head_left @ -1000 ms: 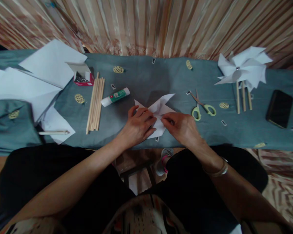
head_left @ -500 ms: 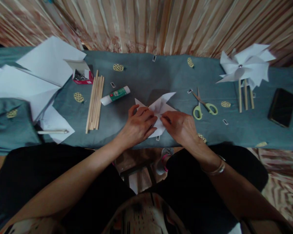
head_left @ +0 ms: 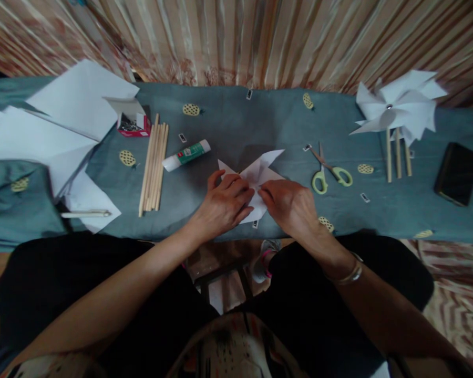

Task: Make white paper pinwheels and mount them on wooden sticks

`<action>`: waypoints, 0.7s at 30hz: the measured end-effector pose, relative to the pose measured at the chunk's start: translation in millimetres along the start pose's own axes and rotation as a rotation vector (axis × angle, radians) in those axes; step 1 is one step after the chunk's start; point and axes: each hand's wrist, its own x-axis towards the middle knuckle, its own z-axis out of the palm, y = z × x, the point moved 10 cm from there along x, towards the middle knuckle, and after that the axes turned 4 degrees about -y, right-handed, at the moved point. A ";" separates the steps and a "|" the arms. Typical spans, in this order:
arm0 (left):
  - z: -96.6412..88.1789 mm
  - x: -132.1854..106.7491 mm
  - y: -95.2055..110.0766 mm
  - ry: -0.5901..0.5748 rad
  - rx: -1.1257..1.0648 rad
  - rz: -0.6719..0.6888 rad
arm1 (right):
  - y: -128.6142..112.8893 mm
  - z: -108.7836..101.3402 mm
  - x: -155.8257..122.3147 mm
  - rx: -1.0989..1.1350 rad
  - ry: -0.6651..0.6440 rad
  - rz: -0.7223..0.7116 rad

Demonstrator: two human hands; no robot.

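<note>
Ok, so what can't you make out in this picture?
All in the head view:
Folded paper: part lies hidden under the left hand.
Right hand: turned so that it hides whether it pinches anything.
Rear pinwheel blades: mostly blocked by the front pinwheel.
Glue stick: lettering too small and blurred to read.
Tablecloth: cut off by the picture's left and right edges.

I think I am in a home: a pleated curtain (head_left: 236, 42) hangs behind my cloth-covered worktop (head_left: 228, 123).

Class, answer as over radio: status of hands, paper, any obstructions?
Left hand and right hand both on folded white paper, fingers near its centre. Paper partly hidden by hands. Glue stick and scissors lie clear.
</note>
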 end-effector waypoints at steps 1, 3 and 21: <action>0.1 -0.1 -0.1 0.001 -0.007 0.001 | -0.7 -0.4 -0.5 0.007 0.009 -0.010; 0.4 -0.4 -0.2 0.001 -0.020 0.003 | -1.2 -1.3 -1.5 0.021 0.025 -0.022; 1.8 0.1 -0.9 -0.015 -0.049 -0.003 | -3.9 -0.3 -6.0 0.014 0.068 -0.077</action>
